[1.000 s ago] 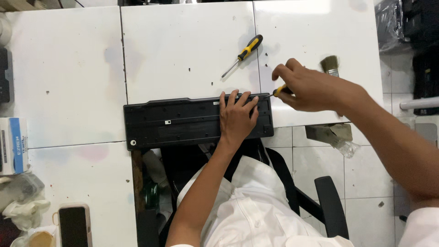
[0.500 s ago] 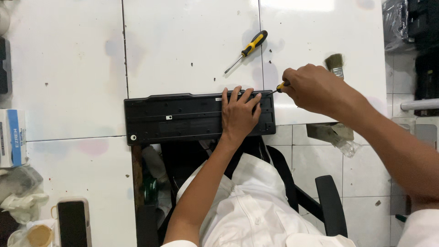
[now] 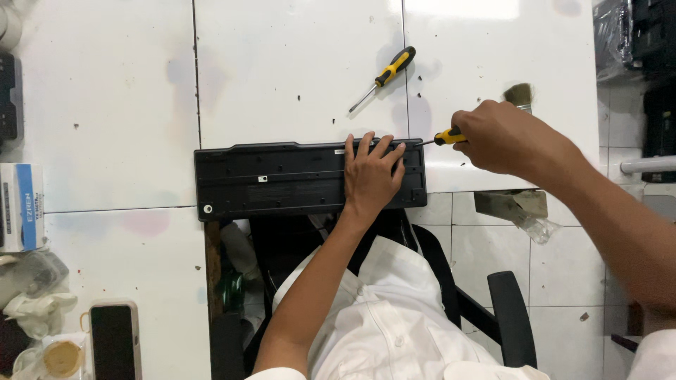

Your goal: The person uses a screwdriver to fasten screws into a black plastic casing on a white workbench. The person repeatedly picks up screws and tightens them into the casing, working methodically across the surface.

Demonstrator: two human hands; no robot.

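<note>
A black keyboard (image 3: 274,179) lies face down across the near edge of the white table (image 3: 282,63). My left hand (image 3: 372,172) presses flat on its right part, fingers spread. My right hand (image 3: 503,137) grips a small yellow-and-black screwdriver (image 3: 445,137), its tip pointing left at the keyboard's top right corner. A second, larger yellow-and-black screwdriver (image 3: 386,76) lies loose on the table behind the keyboard.
A paintbrush (image 3: 520,95) lies behind my right hand. Small dark specks dot the table near the screwdrivers. At the left are a blue-and-white box (image 3: 20,206), a phone (image 3: 113,341) and crumpled plastic. A black chair (image 3: 507,317) stands under me.
My right hand has brought the small screwdriver left and down until its tip reaches the keyboard's top right corner. My left hand stays pressed on the keyboard.
</note>
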